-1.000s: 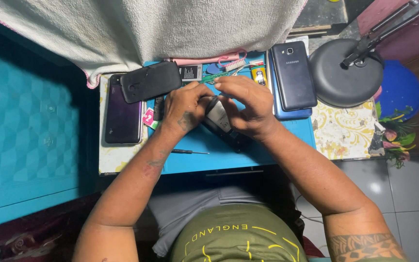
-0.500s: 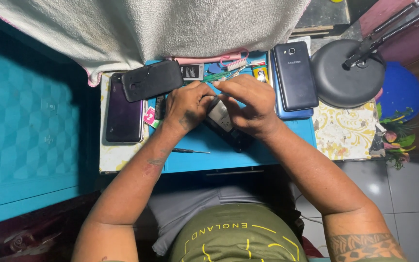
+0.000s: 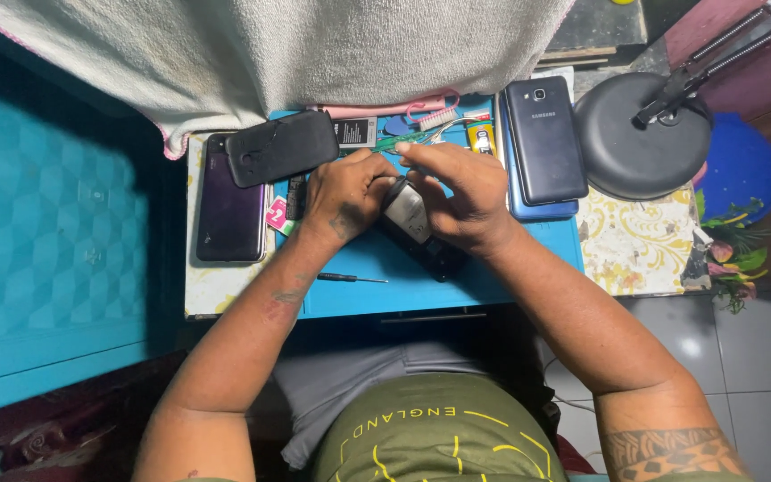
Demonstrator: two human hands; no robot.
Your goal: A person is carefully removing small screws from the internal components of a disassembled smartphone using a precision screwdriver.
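My left hand (image 3: pixel 345 192) and my right hand (image 3: pixel 457 196) are closed together around a dark opened phone (image 3: pixel 417 228) with a pale inner panel, held tilted above the blue work mat (image 3: pixel 377 299). The fingertips of both hands meet at its upper end. A small screwdriver (image 3: pixel 350 278) lies on the mat just below my left wrist. A black phone back cover (image 3: pixel 283 147) rests left of my left hand, overlapping a dark purple phone (image 3: pixel 225 210).
A dark blue phone (image 3: pixel 544 138) lies on another one at the right of the mat. A round black lamp base (image 3: pixel 642 134) stands further right. A grey towel (image 3: pixel 314 45) hangs along the far edge. Small parts and a battery (image 3: pixel 354 131) sit behind my hands.
Both hands have shifted slightly on the opened phone, with the fingertips drawn closer at its top. Everything else on the table stays put.
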